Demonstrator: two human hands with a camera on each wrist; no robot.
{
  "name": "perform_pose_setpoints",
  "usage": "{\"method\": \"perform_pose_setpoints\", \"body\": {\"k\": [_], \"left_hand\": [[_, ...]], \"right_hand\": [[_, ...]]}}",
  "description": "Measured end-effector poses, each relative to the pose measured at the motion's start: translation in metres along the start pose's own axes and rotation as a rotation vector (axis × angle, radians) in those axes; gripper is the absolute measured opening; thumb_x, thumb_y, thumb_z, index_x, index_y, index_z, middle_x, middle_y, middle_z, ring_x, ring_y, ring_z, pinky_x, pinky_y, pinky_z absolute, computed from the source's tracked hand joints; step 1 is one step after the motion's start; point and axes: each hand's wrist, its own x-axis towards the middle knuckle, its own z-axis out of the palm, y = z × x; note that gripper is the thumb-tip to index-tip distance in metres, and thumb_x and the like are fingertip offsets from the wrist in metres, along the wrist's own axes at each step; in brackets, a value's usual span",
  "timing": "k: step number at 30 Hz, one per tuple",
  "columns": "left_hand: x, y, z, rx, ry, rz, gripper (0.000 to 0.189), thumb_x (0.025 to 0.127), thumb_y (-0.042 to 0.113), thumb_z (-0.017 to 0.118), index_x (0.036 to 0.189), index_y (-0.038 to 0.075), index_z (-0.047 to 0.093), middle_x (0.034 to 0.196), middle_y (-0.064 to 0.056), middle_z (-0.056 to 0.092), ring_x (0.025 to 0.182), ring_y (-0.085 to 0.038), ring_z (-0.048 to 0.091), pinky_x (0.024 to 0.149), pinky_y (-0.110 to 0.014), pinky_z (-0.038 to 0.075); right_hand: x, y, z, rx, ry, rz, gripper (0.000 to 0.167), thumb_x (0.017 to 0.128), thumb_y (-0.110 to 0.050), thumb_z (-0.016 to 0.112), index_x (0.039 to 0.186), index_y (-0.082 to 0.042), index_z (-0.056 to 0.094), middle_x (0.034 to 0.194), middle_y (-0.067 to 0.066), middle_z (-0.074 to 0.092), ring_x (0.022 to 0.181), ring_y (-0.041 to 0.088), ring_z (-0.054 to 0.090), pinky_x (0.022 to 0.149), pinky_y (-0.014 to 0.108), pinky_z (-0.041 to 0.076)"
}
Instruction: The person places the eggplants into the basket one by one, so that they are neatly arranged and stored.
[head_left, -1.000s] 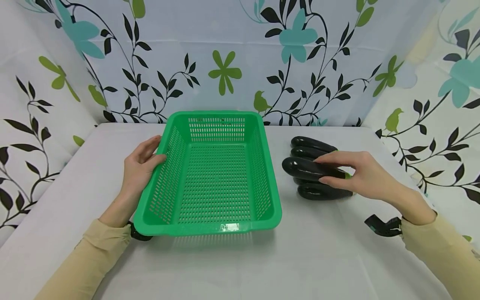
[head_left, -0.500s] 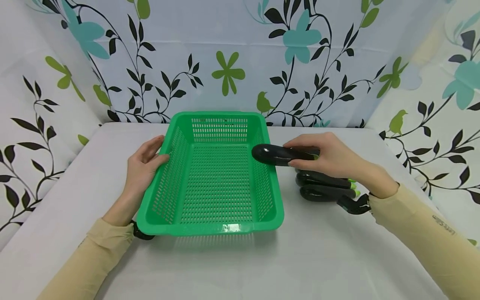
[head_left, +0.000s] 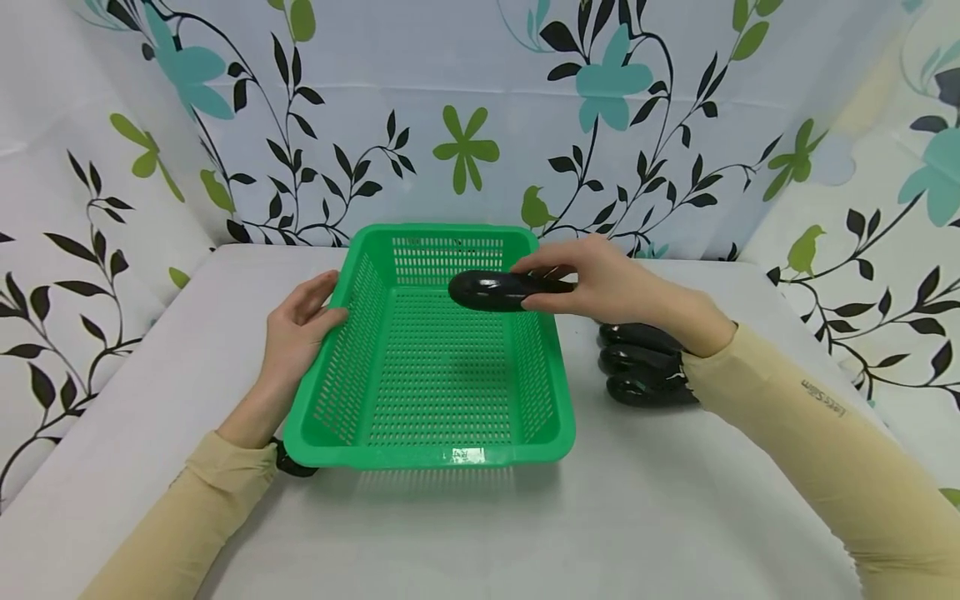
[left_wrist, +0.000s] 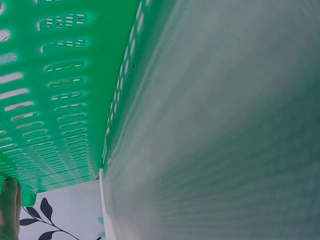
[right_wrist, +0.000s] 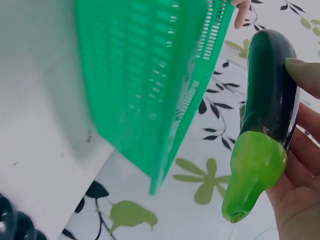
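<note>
Hanging over the far right part of a green, rectangular, perforated basket (head_left: 375, 456), a glossy, near-black, elongated eggplant (head_left: 487, 290) is gripped between the thumb and fingers of the right hand (head_left: 603, 279). Its rounded end is pointed toward the table's left edge. By the left hand (head_left: 300, 321), the basket's left rim is held, with the thumb laid over it and the fingers set against the outside. The basket is placed mid-table, reaching close to the far edge of the white table (head_left: 480, 533).

Between the basket and the table's right edge, further dark eggplants (head_left: 651, 390) are grouped side by side, partly covered by the right forearm. The step in hand is judged to be the transfer of one eggplant into the basket; for the next move, lowering below the rim and a gentle release onto the floor are called for.

In the right wrist view, a smooth, bright green cap (right_wrist: 257, 155) is shown, tapered to a blunt stem. The skin is taut and mirror-like, so slipping may be risked. The basket's walls, seemingly plastic, are pierced with rows of slots under a smooth, rolled rim.
</note>
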Motion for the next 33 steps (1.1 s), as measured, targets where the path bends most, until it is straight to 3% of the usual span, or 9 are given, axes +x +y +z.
{"method": "perform_pose_setpoints", "body": {"k": [4,9,20,33], "left_hand": [[0.000,0.001,0.000,0.012,-0.002,0.001,0.056,0.096,0.007,0.062,0.149,0.007,0.047,0.154,-0.013,0.045,0.101,0.006,0.061,0.080,-0.010,0.051],[0.001,0.002,0.000,0.022,-0.004,-0.001,0.056,0.096,0.007,0.062,0.149,0.007,0.046,0.154,-0.012,0.045,0.101,0.006,0.061,0.080,-0.010,0.051],[0.000,0.003,0.000,0.019,-0.004,-0.012,0.056,0.096,0.009,0.062,0.150,0.009,0.046,0.154,-0.010,0.046,0.100,0.006,0.061,0.080,-0.010,0.051],[-0.002,0.002,0.001,0.011,0.009,-0.033,0.053,0.097,0.009,0.062,0.148,0.008,0.049,0.151,-0.009,0.050,0.104,0.006,0.061,0.083,-0.010,0.050]], "right_hand": [[0.017,-0.004,0.003,-0.007,-0.005,-0.024,0.036,0.089,-0.018,0.077,0.123,-0.008,0.071,0.113,0.002,0.073,0.097,0.011,0.066,0.087,0.031,0.057],[0.039,-0.009,0.005,-0.030,-0.015,-0.036,0.035,0.090,-0.020,0.075,0.123,-0.008,0.071,0.113,0.003,0.074,0.091,0.011,0.068,0.079,0.031,0.056],[0.085,-0.014,0.013,0.027,-0.060,0.022,0.033,0.091,-0.019,0.074,0.121,-0.005,0.072,0.113,0.007,0.073,0.097,0.017,0.071,0.086,0.035,0.056],[0.125,0.010,0.037,0.032,-0.082,0.128,0.035,0.092,-0.020,0.072,0.124,-0.006,0.070,0.121,0.008,0.071,0.102,0.019,0.070,0.090,0.032,0.053]]}}
